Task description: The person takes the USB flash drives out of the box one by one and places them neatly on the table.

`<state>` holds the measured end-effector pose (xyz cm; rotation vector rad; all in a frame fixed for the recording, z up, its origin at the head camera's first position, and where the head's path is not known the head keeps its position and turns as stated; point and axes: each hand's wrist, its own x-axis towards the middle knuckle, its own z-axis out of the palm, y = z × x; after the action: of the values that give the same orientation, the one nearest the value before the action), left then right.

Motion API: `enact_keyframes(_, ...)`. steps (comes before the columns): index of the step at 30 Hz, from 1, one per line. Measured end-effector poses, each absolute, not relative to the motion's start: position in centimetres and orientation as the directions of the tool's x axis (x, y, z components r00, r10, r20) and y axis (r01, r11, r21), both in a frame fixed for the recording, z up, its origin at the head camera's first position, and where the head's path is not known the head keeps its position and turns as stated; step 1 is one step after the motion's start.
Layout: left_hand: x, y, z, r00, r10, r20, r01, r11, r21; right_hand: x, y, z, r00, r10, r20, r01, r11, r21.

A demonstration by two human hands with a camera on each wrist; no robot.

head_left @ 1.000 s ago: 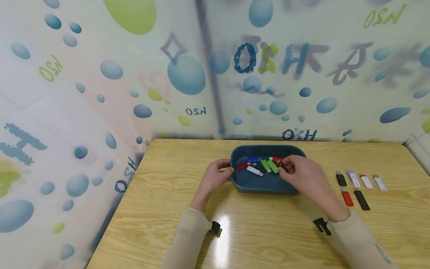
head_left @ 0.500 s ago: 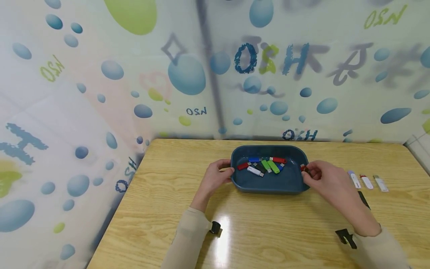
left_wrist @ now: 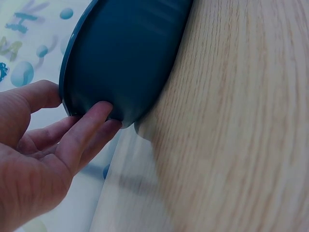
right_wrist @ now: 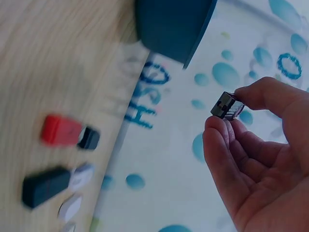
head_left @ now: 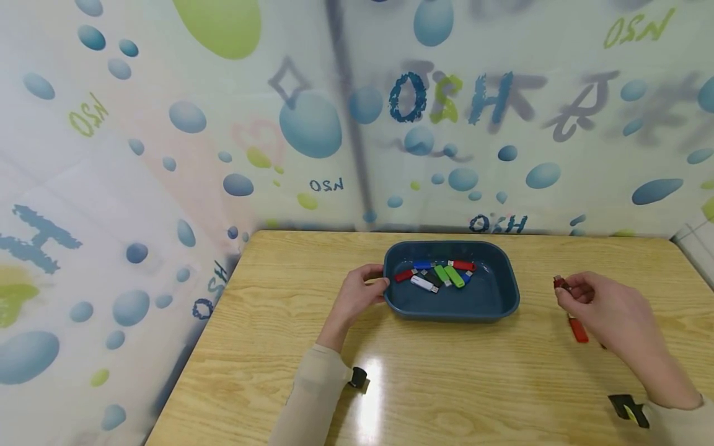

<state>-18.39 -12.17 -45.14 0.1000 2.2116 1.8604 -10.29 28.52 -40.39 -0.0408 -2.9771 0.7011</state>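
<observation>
My left hand [head_left: 357,291] holds the left end of a dark blue tray [head_left: 452,314], its fingers against the outer wall and rim in the left wrist view. Inside the tray lie several USB sticks, among them a white one [head_left: 424,284], a green one [head_left: 454,277] and a red one [head_left: 462,265]. Right of the tray, above the table, my right hand [head_left: 610,310] pinches a dark red USB stick [head_left: 560,283] between thumb and fingertips. Its metal plug [right_wrist: 228,106] points away from the hand in the right wrist view.
Below the right hand a red USB stick [head_left: 578,330] lies on the wooden table [head_left: 446,384]. The right wrist view also shows a black stick [right_wrist: 46,186] and a white one [right_wrist: 71,208] there. A patterned wall covering [head_left: 446,155] stands behind the table.
My right hand has moved right, out of the tray and past its right rim, carrying the dark red USB stick over the sticks on the table. My left hand has stayed at the tray.
</observation>
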Motion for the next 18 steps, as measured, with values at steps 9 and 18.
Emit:
enact_keyframes(9,-18.6,-12.2,-45.3,-0.967,0.213,-0.138,-0.101,0.174,0.980,-9.4,32.1,-41.4,-0.992,0.111,0.053,0.081,0.914,-0.398)
enact_keyframes(18,-18.5,-12.2,-45.3,-0.968,0.216,-0.131,-0.092,0.181,0.979,-8.5,34.6,-42.8,-0.980,0.193,-0.048,0.197,0.910,-0.364)
